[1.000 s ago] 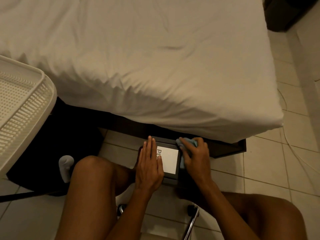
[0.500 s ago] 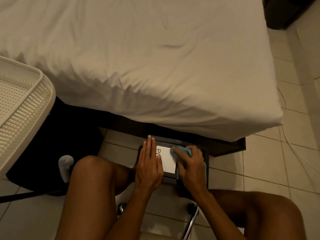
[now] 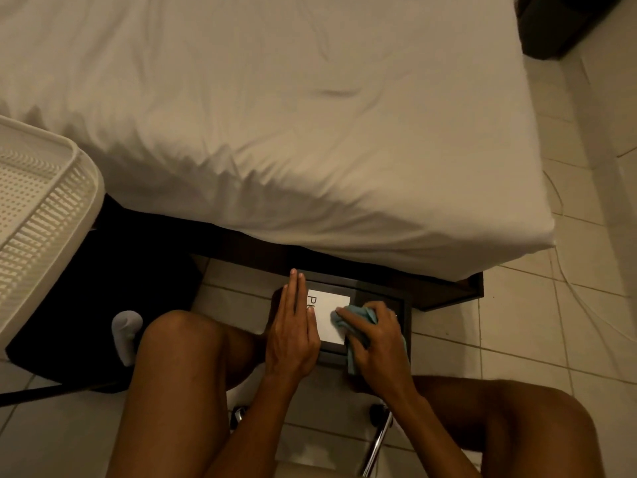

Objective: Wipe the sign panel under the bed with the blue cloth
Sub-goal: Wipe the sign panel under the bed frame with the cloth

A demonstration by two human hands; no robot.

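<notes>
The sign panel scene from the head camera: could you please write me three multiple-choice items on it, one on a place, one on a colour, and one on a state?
1. Where does the sign panel lie?
A. on the mattress
B. on the tiled floor at the bed's edge
C. in the white basket

2. What colour is the cloth?
A. red
B. black
C. light blue

3. What is the left hand doing?
A. lying flat on the panel's left side
B. gripping the cloth
C. raised in the air

Answers:
1 B, since tiles surround the panel under the bed overhang.
2 C, seen under the right hand.
3 A, its fingers lie outstretched over the frame.
</notes>
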